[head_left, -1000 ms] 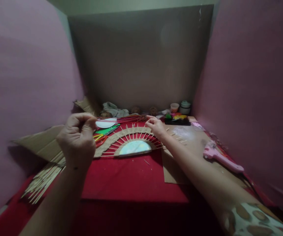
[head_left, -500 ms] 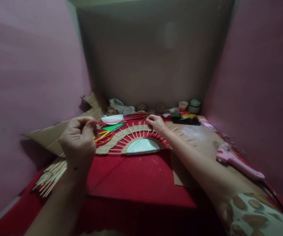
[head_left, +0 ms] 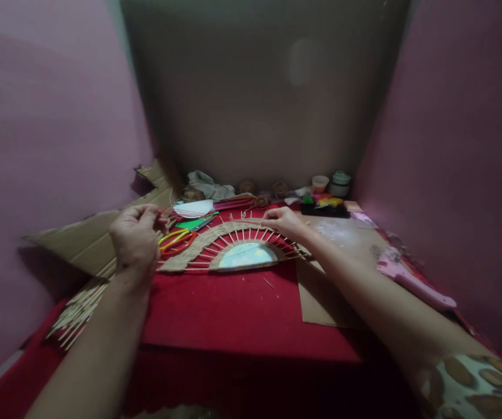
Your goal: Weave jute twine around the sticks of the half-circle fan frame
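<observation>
On the red cloth lies a half-round frame of sticks fanning out from a half-circle mirror, with a band of woven jute twine across the sticks. My right hand is at the top right of this band, its fingers pinched on a thin string. Raised at the left, my left hand is closed in a pinch, and the string seems to run across to it, though it is faint there. Scissors with yellow and red handles lie just beside the left hand.
A bundle of sticks lies at the left near bent cardboard. At the right are a pink glue gun and a cardboard sheet. Along the back stand twine balls, a cup and a lidded jar.
My right hand has turned slightly flatter over the woven band and its fingers reach farther out. My left hand stays raised and pinched. The whole view has shifted a little.
</observation>
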A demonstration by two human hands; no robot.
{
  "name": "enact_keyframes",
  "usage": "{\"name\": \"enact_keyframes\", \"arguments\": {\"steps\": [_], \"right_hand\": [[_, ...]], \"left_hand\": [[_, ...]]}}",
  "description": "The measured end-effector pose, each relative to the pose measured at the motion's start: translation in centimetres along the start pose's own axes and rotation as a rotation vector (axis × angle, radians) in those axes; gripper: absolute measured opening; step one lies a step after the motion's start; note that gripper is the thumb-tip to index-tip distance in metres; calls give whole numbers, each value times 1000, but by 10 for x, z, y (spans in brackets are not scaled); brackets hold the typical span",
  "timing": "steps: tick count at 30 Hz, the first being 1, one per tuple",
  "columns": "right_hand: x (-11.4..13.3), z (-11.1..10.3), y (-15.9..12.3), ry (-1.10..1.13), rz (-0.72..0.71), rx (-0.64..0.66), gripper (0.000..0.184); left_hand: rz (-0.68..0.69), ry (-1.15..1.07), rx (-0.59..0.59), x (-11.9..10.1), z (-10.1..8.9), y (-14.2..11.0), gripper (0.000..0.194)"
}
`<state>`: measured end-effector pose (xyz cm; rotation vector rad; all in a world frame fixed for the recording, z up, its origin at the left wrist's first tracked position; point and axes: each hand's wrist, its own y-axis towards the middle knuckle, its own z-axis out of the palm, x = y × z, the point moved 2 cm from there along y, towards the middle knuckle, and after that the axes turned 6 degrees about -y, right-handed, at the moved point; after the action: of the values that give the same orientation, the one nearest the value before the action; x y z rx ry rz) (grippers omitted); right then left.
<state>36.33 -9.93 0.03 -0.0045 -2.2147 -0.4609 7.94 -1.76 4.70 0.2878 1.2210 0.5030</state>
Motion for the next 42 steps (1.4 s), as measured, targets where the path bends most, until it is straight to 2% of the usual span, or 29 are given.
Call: {"name": "enact_keyframes", "arguments": {"steps": [6, 11, 16, 18, 21, 25, 29, 34, 39, 42], "right_hand": [[3, -8, -27, -179, -73, -35, 16], [15, -14, -72, -300, -129, -95, 20], [30, -12, -118, -406, -223, -177, 18], [33, -10, -133, -423, -183, -224, 18], [32, -5, -151, -377, -60, -224, 19], [29, -2, -165, -266, 29, -216, 18], [28, -2, -176, -198, 68, -216, 21], [32, 0, -193, -161, 65, -235, 22], [34, -2, -204, -174, 47, -290, 23], [39, -5, -212, -195, -4, -329, 22]], "left_hand": [[-153, -7, 36, 13, 9, 1, 7], [-325, 1, 118, 35, 25, -3, 4], [-478, 15, 232, 49, 50, -13, 10], [-541, 27, 302, 52, 60, -18, 13], [-634, 56, 416, 56, 76, -27, 15], [-716, 103, 573, 59, 99, -46, 13], [-731, 144, 679, 60, 125, -63, 17], [-786, 206, 805, 64, 160, -81, 24], [-916, 273, 1029, 67, 191, -113, 11], [-917, 273, 1086, 67, 200, -127, 9]]}}
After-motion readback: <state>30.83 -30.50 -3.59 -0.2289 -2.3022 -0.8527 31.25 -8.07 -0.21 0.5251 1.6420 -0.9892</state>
